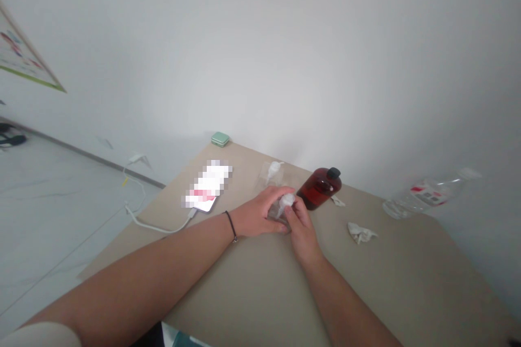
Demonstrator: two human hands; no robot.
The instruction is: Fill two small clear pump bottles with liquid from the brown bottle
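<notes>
Clear plastic packet (278, 210) pinched between both hands, above the bench (391, 287).
The left hand (256, 215) reaches in from the left and curls over it, and the right hand (300, 231) closes on it from the near side, so both grips are shut; its long axis is hidden by the fingers. Just behind lies one more clear bag (271, 174). Also on the bench: one amber bottle (319, 190) with a black cap, one clear water bottle (425, 198) on its side, two white tissue scraps (360, 233), one pixelated phone (205, 187) with a white cable (158, 227), and one green case (220, 139).
</notes>
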